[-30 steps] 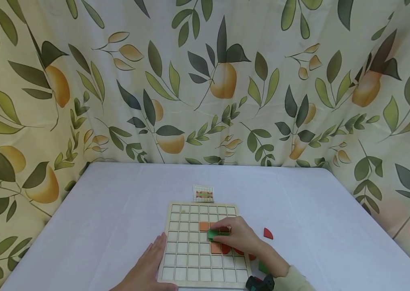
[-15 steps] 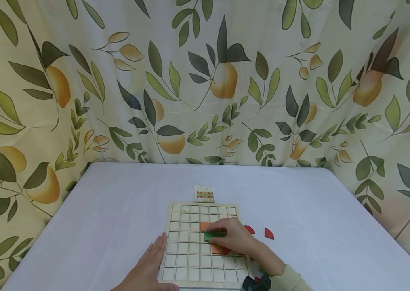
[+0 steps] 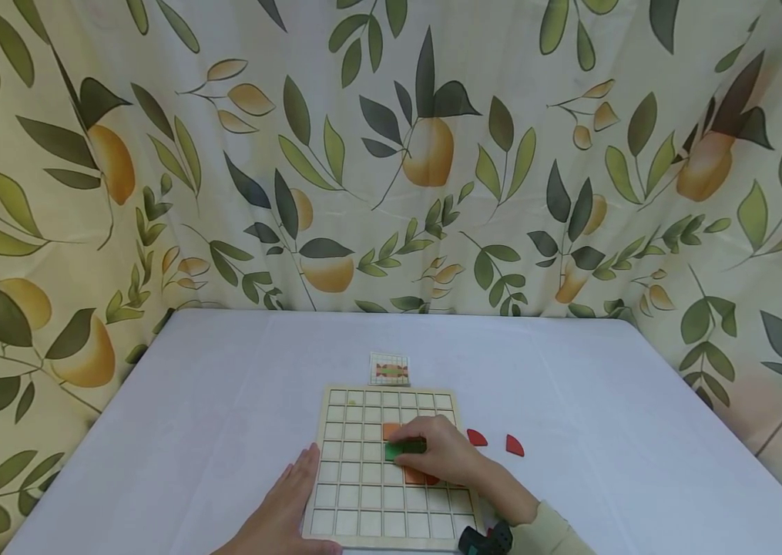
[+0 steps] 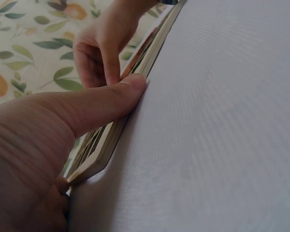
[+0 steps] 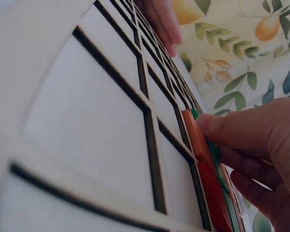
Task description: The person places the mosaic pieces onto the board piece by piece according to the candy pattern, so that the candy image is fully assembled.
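Note:
A pale gridded board (image 3: pixel 312 501) lies on the table. Along its left side my left hand (image 3: pixel 283 505) rests with straight fingers, the thumb on the near edge; the left wrist view shows that thumb against the board's rim (image 4: pixel 104 152). Over the middle squares, my right hand (image 3: pixel 442 452) pinches a green piece (image 3: pixel 391 452) between thumb and fingers. An orange piece (image 3: pixel 390 431) sits just beyond it, another orange piece (image 3: pixel 414 475) nearer me, beside a red one (image 3: pixel 432 479). In the right wrist view the thumb touches the green piece (image 5: pixel 195 113) behind orange (image 5: pixel 198 137). The hand hides some squares.
A small patterned card (image 3: pixel 389 371) lies beyond the board's far edge. Two red quarter-round pieces (image 3: pixel 477 438) (image 3: pixel 515 445) are on the white cloth at the right. Behind the table hangs a leaf-and-fruit curtain (image 3: pixel 377 231). A dark device (image 3: pixel 485 539) is at the right wrist.
The right hand has slid a little left across the board with the green piece. One red quarter-round piece right of the board has come into view. The left hand has stayed put.

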Demonstrator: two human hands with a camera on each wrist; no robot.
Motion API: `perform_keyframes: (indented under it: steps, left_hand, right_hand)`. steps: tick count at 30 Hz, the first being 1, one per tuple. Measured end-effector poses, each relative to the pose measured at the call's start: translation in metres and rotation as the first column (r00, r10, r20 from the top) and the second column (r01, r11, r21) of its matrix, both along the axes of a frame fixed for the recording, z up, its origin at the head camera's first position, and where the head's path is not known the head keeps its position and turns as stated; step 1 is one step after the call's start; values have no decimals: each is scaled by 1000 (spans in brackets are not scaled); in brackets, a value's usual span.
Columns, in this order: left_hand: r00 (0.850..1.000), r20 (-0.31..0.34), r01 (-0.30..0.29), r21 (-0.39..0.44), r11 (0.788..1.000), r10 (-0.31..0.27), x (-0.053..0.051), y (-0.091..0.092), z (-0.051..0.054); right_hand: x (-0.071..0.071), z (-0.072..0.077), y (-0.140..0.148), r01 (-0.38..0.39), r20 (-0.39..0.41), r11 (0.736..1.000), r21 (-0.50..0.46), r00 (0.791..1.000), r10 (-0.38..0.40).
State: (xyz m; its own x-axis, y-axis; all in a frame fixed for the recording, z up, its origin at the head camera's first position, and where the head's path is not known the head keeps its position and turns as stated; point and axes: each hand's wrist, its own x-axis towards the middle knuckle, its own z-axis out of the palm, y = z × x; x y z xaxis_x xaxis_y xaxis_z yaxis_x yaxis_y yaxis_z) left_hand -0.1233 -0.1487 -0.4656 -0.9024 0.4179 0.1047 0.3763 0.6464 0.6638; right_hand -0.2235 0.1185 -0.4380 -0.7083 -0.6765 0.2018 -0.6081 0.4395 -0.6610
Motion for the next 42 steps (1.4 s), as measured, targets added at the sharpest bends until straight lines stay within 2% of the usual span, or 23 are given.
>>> perform_keyframes:
  steps: [8, 16, 19, 28, 34, 39, 42]
  left_hand:
    - [1000, 12, -11, -11, 1000, 11, -1, 1, -1]
    - [999, -35, 15, -8, 1000, -15, -1, -3, -5]
    - [999, -32, 12, -8, 1000, -12, -1, -3, -5]
    - [999, 46, -13, 10, 1000, 13, 1, 1, 1]
    - [998, 57, -18, 17, 1000, 17, 2, 2, 1]
    - [995, 101, -26, 25, 999, 23, 1, 2, 2]
    - [991, 130, -41, 18, 999, 38, 1, 2, 3]
  right_hand:
    - [2, 2, -1, 31, 24, 999, 16, 999, -32]
    - [1, 1, -3, 47, 32, 999, 18, 998, -47]
    - [1, 1, -3, 51, 38, 999, 12, 998, -51]
    - [0, 4, 1, 52, 88, 998, -35, 995, -49]
    - [4, 5, 14, 64, 51, 997, -34, 997, -62]
    - [9, 6, 27, 88, 42, 995, -43, 995, -86]
    - [12, 7, 34, 116, 32, 993, -6, 993, -116]
